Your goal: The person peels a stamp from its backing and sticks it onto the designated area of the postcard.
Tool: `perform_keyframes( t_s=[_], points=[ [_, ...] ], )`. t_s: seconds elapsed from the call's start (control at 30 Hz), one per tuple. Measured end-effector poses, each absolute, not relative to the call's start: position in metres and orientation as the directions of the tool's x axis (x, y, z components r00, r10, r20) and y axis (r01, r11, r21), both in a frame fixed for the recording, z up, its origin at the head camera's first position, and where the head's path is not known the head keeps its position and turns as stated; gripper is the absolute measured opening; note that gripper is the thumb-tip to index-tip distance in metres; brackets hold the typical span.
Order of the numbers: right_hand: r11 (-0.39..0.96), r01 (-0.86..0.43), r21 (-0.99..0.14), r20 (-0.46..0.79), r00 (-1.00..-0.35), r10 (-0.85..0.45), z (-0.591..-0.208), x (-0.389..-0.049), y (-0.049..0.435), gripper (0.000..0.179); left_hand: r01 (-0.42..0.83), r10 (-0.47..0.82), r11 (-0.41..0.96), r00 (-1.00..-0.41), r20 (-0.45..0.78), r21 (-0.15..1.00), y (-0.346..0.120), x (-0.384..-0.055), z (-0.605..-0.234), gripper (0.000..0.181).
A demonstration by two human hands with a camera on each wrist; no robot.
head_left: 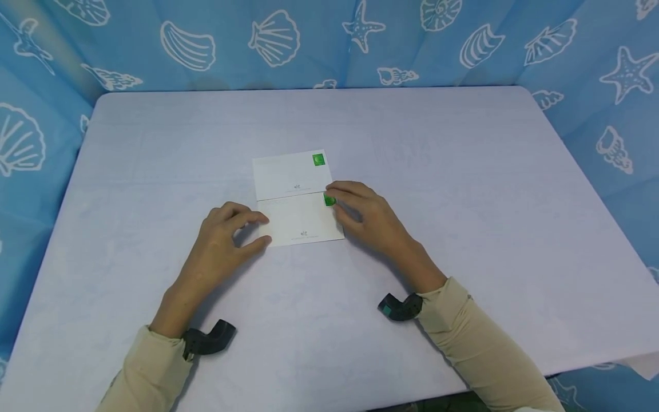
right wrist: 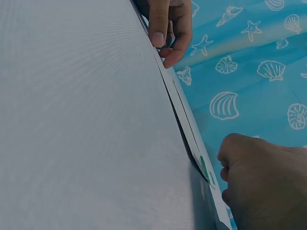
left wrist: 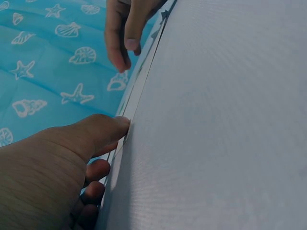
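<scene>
Two white cards lie one above the other on the white table: the upper card and the lower card. Each bears a green square at its upper right and small grey print near its bottom edge. My left hand is at the lower card's left side, thumb and forefinger spread apart with their tips at its edge. Over the lower card's right edge is my right hand, its fingertips beside the green square and partly covering it. A gap shows between its thumb and forefinger.
The white cloth covers the table. A blue curtain with white shells and starfish hangs behind and along the sides. Black devices sit on the left wrist and right wrist.
</scene>
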State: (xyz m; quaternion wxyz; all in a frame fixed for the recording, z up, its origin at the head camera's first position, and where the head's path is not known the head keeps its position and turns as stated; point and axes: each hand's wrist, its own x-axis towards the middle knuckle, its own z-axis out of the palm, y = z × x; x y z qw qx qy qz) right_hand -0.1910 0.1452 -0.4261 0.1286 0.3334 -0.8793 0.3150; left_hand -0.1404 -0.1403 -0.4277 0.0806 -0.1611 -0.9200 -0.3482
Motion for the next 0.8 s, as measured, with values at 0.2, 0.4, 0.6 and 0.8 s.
perform_keyframes(
  t_s=[0.2, 0.4, 0.6, 0.8],
  points=[
    [0.604, -0.69, -0.399, 0.409, -0.724, -0.556, -0.4255, -0.1896, 0.1453, 0.027, 0.349, 0.243, 0.703, -0.937, 0.252, 0.62, -0.1407, -0.1405, -0.4266, 0.029],
    [0.603, -0.717, -0.35, 0.399, -0.696, -0.597, -0.4258, -0.1907, 0.1459, 0.027, 0.347, 0.242, 0.711, -0.938, 0.25, 0.612, -0.1412, -0.1407, -0.4261, 0.03],
    [0.583, -0.728, -0.361, 0.429, -0.685, -0.589, -0.4249, -0.1916, 0.1452, 0.026, 0.351, 0.246, 0.703, -0.936, 0.252, 0.619, -0.1412, -0.1405, -0.4255, 0.03],
    [0.557, -0.737, -0.382, 0.478, -0.674, -0.564, -0.4232, -0.1915, 0.1451, 0.025, 0.356, 0.248, 0.699, -0.934, 0.257, 0.62, -0.1402, -0.1405, -0.4243, 0.03]
  ],
)
